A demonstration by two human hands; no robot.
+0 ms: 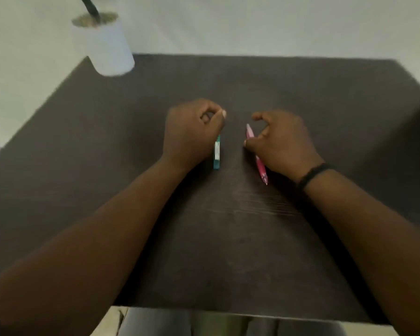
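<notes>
A teal marker (217, 154) lies lengthwise on the dark table (325, 117), its far end hidden under my left hand (192, 134). That hand's fingers are curled, with thumb and forefinger pinched together over the marker's far end. A pink pen (250, 133) runs parallel to it on the right, tip pointing toward me. My right hand (281, 139) curls over the pen's middle. Its thumb tip touches the pen's side and the forefinger arches above the far end. The image is blurred, so neither grip shows sharply.
A white cylindrical pot (109, 49) with a dark stem in it stands at the table's far left corner. A dark band circles my right wrist (310, 175). The table's near edge (228, 309) runs just above my lap, and pale floor surrounds the table.
</notes>
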